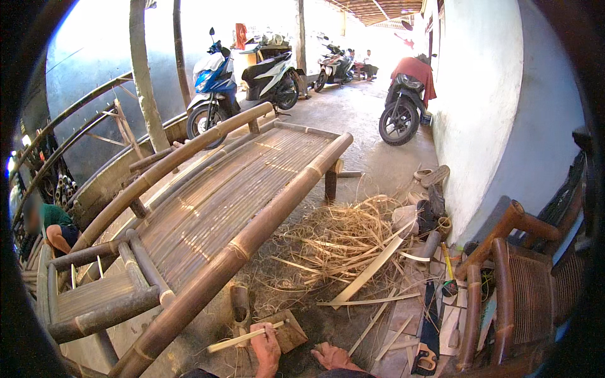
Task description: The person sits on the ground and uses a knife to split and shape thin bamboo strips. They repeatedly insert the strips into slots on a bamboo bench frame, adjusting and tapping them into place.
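Head view: left hand (pixel 266 346), fingers curled round one bamboo strip (pixel 232 343); right hand (pixel 334 357), cannot tell fingers' grip; one handsaw (pixel 430 324).

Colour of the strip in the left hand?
Pale straw yellow: the strip in the left hand shows best in the head view, the only one here.

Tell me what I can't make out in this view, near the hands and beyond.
All in the head view:
- Left hand: part of the pale strip is hidden by the fingers.
- Right hand: its palm is hidden by its own back, so I can't tell whether it holds anything.
- Under the shavings: hidden by the heap.
- Chair: partly cut off by the dark rim.
- Distant people: too small, washed out by glare.
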Motion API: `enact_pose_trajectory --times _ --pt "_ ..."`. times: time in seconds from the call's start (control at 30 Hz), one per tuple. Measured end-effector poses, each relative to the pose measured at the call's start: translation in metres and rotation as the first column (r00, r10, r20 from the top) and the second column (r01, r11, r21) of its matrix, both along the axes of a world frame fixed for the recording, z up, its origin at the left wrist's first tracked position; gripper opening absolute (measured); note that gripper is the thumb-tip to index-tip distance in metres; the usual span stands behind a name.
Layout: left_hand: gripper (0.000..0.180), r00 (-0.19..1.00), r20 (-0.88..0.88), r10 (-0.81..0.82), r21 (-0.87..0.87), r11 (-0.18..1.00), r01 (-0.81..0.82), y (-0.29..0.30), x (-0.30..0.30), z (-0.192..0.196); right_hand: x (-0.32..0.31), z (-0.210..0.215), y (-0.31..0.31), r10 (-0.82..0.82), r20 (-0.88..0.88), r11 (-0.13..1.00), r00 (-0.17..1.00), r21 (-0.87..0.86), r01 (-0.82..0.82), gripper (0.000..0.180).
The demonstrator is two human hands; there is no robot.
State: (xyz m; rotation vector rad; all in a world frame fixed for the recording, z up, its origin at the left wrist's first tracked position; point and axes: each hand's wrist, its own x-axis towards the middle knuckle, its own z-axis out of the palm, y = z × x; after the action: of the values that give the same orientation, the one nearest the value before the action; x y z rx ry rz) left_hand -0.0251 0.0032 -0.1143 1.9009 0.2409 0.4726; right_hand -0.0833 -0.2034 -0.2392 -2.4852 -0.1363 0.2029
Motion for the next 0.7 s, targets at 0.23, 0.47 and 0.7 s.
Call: enact_pose_trajectory --times 0.23,0.47,0.7 --pt "0.024 0.997 0.076 -0.021 -0.152 0.988 0.032 -0.018 -0.007 0.054 0.009 -0.006 -0.013 -0.032 -0.167 0.991 0.985 0.123 0.053 0.05" --pt "0.027 0.972 -0.23 -0.043 -0.158 0.987 0.006 -0.002 -0.022 0.064 0.008 0.043 -0.014 -0.224 -0.113 0.973 0.968 -0.09 0.215 0.064" --pt "0.035 0.921 -0.299 -0.251 -0.693 0.72 -0.029 -0.003 -0.025 0.049 0.043 0.08 0.016 0.322 0.073 0.905 0.944 -0.316 -0.284 0.03"
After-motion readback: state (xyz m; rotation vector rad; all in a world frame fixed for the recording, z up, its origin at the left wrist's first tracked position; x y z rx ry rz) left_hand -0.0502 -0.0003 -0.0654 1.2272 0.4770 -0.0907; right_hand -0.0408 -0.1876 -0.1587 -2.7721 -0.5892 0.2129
